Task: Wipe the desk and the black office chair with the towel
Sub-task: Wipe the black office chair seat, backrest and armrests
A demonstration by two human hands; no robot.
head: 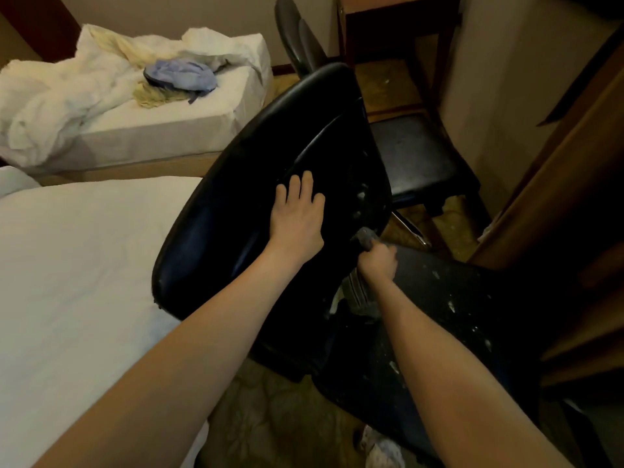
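Note:
The black office chair [236, 204] is tilted in the middle of the view, its glossy backrest facing me and its flaking, white-speckled seat [449, 298] at lower right. My left hand [297, 214] rests flat on the backrest, fingers spread. My right hand [380, 261] is closed around a bunched grey towel [364, 236] and presses it where the backrest meets the seat. The wooden desk [553, 204] rises along the right edge; only its side panel shows.
A bed with a white sheet [77, 271] fills the left. A second bed [162, 123] behind carries crumpled linen and a blue cloth [180, 74]. A dark stool [418, 157] and another chair [297, 38] stand beyond the office chair. Patterned carpet [277, 420] lies below.

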